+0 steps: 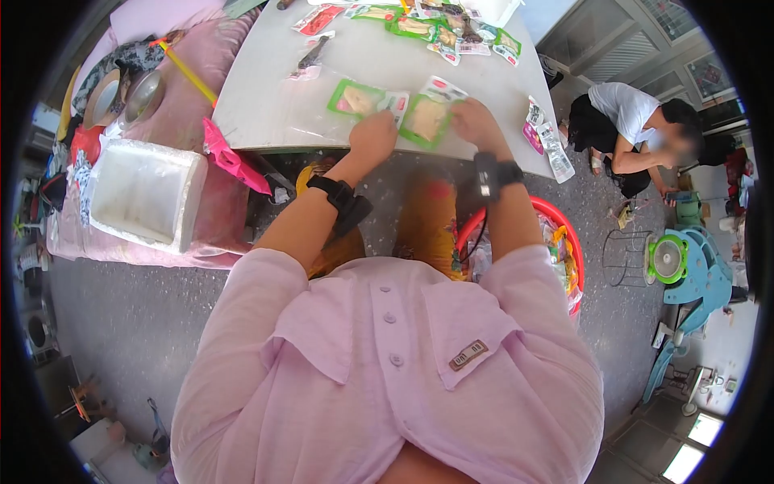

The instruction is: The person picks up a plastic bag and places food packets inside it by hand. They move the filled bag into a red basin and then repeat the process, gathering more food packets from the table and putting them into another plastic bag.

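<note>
**Light, slick packet at the table's near edge**

The green packet (427,119) lies flat by the near edge of the table (266,105). The right hand (476,121) grasps its right side. The left hand (373,133) curls at its left side, grip hidden. It looks light, pliable and slippery, best pinched at the sealed rim.

Glossy plastic packet (427,119), smooth matt white table (266,89), white foam box (145,194), shiny red plastic basin (564,222)

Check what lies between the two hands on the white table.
In the head view, a green-rimmed snack packet lies flat on the white table between the left hand and the right hand.
</note>
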### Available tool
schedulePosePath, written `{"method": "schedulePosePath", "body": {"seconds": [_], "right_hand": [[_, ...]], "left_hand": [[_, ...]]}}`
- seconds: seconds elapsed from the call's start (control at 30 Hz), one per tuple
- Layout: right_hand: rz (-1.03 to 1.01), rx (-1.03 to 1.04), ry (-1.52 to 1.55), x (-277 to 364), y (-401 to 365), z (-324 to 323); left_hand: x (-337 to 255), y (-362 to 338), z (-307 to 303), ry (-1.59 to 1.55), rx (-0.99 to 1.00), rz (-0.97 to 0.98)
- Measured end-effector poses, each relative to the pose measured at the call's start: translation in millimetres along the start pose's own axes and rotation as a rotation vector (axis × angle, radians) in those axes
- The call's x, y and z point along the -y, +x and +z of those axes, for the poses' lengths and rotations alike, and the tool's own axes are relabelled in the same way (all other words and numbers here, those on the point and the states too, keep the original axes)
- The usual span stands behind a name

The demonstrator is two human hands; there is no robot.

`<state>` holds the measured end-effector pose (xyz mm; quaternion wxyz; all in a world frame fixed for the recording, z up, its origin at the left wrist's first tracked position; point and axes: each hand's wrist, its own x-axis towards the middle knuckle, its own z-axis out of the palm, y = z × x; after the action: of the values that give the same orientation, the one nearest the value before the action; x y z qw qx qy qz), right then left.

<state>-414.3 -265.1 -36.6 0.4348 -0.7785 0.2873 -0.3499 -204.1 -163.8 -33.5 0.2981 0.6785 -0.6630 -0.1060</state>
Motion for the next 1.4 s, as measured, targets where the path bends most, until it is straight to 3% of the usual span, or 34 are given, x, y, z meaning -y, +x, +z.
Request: {"method": "schedulePosePath", "body": {"seconds": [0.07, 0.1, 0.17, 0.23, 0.6, 0.63, 0.8, 0.87, 0.97, 1.2, 1.27, 1.33, 1.4], "right_hand": [[-0.231, -0.049, -0.058, 1, -21, -1], [-0.189, -0.098, -0.113, 17, -35, 1], [0.065, -0.27, 0.234, 42, -54, 6], [0.495, -0.495, 1.045, 57, -62, 18], [0.343, -0.514, 1.233, 74, -57, 44], [0.333, -0.516, 1.235, 74, -58, 44], [-0.1, -0.347, 0.442, -15, -67, 62], [-0.027, -0.354, 0.462, -21, -62, 72], [0.388, -0.358, 0.803, 19, -63, 85], [0.545, -0.296, 0.554, 46, -62, 42], [0.728, -0.286, 0.569, 53, -59, 34], [0.315, -0.142, 0.209, 37, -60, 36], [0.029, -0.093, 0.109, 15, -60, 45]], "left_hand": [[-2, 0, -2, -0.01, 0.021, -0.016], [-3, 0, -3, -0.015, 0.03, -0.022], [-5, 0, -4, -0.046, 0.016, -0.022], [-7, 0, -5, -0.074, 0.014, -0.031], [-16, 8, -9, -0.227, 0.029, -0.1], [-15, 8, -8, -0.234, 0.031, -0.092], [-14, 7, -2, -0.25, 0.025, -0.095], [-20, 3, -6, -0.17, 0.046, -0.096], [-29, -9, -9, -0.079, 0.05, -0.067], [-27, -16, -8, -0.037, 0.055, -0.01], [-26, -16, -6, -0.049, 0.022, 0.032], [-29, -15, -4, -0.061, 0.011, 0.038], [-33, -11, -4, -0.07, 0.016, 0.01]]}}
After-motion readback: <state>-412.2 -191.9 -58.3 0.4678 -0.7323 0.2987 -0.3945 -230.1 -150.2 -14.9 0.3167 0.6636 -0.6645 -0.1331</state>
